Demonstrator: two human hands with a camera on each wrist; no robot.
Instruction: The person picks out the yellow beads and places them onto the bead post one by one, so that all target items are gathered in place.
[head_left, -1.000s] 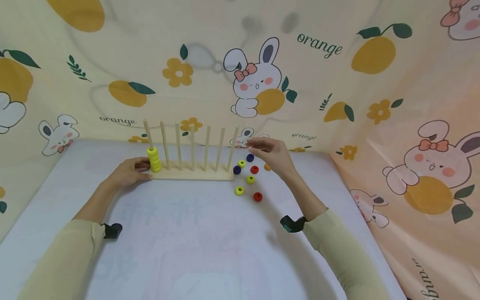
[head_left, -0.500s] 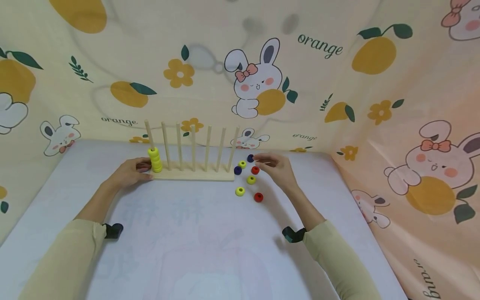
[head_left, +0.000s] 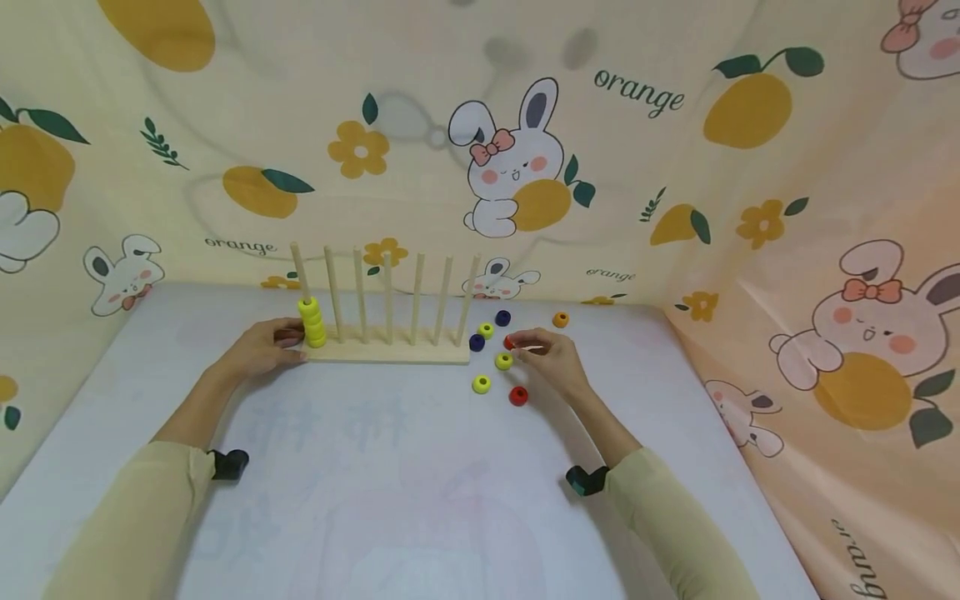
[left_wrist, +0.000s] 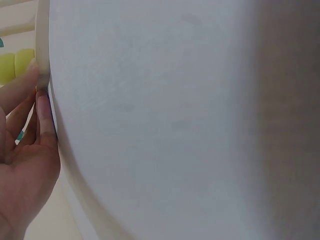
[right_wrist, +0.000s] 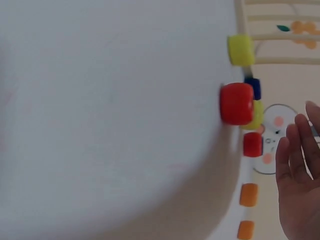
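A wooden peg stand (head_left: pixel 390 356) with a row of upright pegs stands at the back of the table. Yellow beads (head_left: pixel 312 323) are stacked on its leftmost peg. My left hand (head_left: pixel 258 346) pinches the left end of the stand's base, thumb at the front. To the stand's right lie loose beads: dark blue (head_left: pixel 503 317), yellow (head_left: pixel 482 384), red (head_left: pixel 518 396) and orange (head_left: pixel 561 319). My right hand (head_left: pixel 555 362) hovers over them, fingertips near a partly covered red bead (head_left: pixel 509 342). In the right wrist view its fingers (right_wrist: pixel 296 155) look fairly straight and hold nothing.
A patterned cloth (head_left: pixel 420 167) with rabbits and oranges hangs right behind the white table (head_left: pixel 390 483) and along its sides. A second orange bead (right_wrist: pixel 245 230) shows in the right wrist view. Dark camera mounts (head_left: pixel 229 465) sit at both wrists.
My right hand has moved down and toward me, from beside the rightmost peg to over the beads, uncovering an orange one. The left hand keeps its place on the stand.
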